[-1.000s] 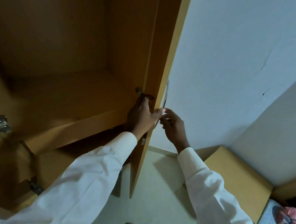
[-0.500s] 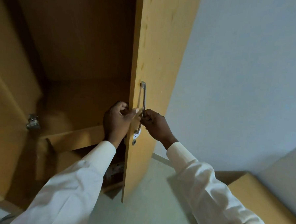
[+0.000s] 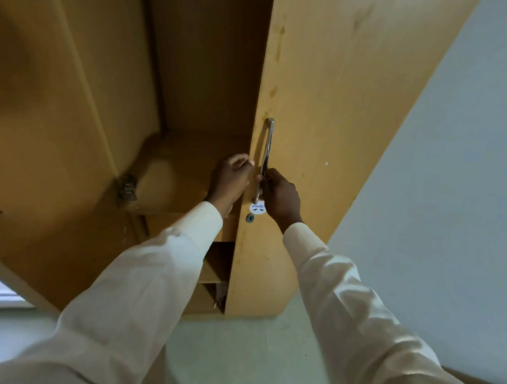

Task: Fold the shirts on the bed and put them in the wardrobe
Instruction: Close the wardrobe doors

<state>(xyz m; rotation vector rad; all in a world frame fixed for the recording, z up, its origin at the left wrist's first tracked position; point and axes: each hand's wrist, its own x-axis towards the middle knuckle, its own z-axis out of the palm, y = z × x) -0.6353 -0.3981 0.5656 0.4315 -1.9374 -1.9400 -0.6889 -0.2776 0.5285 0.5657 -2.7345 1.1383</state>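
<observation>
- Right hand [image 3: 281,197] closed round the lower part of the metal handle [image 3: 266,154] on the wardrobe door [image 3: 324,107].
- Left hand [image 3: 231,179] curled over the door's edge, just left of the handle.
- Below the handle: white sticker [image 3: 258,207], then keyhole [image 3: 249,218].
- Left of the door: bare wooden shelf [image 3: 182,173], hinge [image 3: 127,187].

Both arms reach up from the bottom corners of the frame toward its centre, each in a long pale sleeve that ends at the wrist. The left hand [image 3: 231,179] sits just left of centre, back toward the camera, fingers curled and closed in a grip. The right hand [image 3: 280,194] is just beside it, slightly lower, fingers likewise curled shut, knuckles angled upward.
</observation>
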